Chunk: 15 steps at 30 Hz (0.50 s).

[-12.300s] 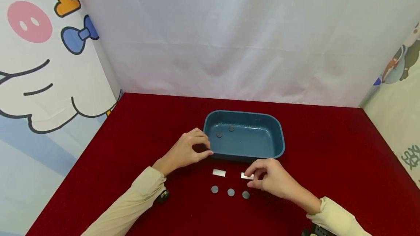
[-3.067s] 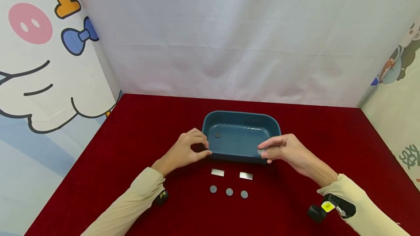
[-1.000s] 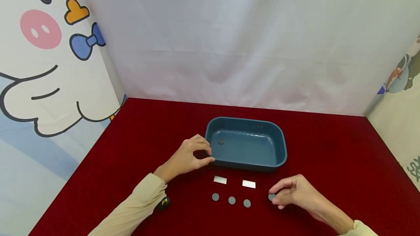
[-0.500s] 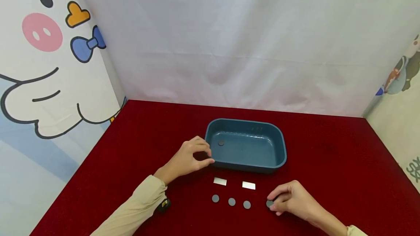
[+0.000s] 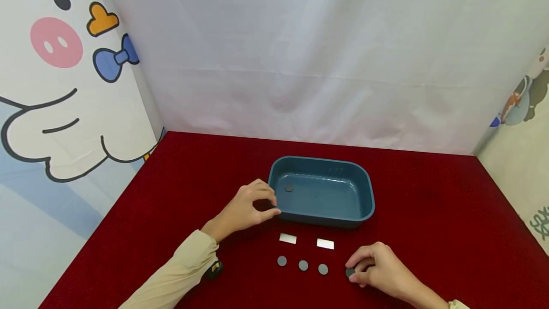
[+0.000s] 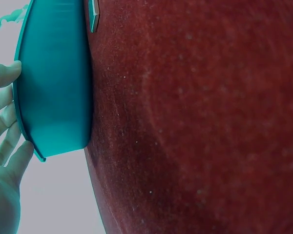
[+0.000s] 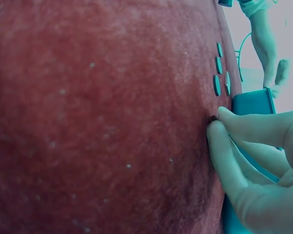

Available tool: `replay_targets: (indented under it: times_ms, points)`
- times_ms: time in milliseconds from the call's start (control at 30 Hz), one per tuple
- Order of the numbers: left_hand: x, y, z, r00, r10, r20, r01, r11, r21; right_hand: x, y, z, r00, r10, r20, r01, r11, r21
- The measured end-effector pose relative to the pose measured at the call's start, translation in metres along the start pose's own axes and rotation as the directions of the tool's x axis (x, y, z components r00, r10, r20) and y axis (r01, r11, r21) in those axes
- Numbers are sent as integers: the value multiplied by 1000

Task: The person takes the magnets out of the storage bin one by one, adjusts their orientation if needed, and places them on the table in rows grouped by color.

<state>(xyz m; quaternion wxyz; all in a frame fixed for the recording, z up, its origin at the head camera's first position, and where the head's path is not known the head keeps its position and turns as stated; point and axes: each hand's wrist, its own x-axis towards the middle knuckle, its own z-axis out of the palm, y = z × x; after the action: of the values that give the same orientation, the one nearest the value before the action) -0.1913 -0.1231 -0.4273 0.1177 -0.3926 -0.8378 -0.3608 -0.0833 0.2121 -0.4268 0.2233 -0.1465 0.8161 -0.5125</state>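
A blue plastic basin (image 5: 317, 217) stands on the red cloth with one grey disc (image 5: 289, 188) lying inside, toward its left. My left hand (image 5: 249, 206) holds the basin's left front rim, with several fingertips along the edge in the left wrist view. My right hand (image 5: 379, 268) pinches another grey round disc (image 5: 350, 272) between thumb and fingers, right at the cloth. That disc lines up at the right end of a row: a left disc (image 5: 281, 261), a middle disc (image 5: 303, 265) and a right disc (image 5: 323, 269).
Two shiny silver rectangular plates, a left plate (image 5: 288, 238) and a right plate (image 5: 325, 243), lie between the basin and the row of discs. The red cloth (image 5: 206, 166) ends at a white curtain (image 5: 300, 61) behind. A cartoon-printed sheet (image 5: 64, 85) hangs at the left.
Of the two discs first inside the basin, the right hand has lifted one out and lowered it beside the row. Lately it has slid slightly left and nearer. The left hand stays.
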Motion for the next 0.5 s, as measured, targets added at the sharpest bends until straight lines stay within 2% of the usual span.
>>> replay_targets:
  times_ms: [133,200,500]
  points:
    - [-1,-1,0,1000,0,3,0,1000,-5,0,0,5,992,-118,-47,110,981,-159]
    - [-1,-1,0,1000,5,3,-5,1000,-5,-1,0,6,987,-147,-59,133,972,-194]
    - [0,0,0,1000,13,0,-13,1000,-5,-2,-1,6,983,-177,-39,160,951,-266]
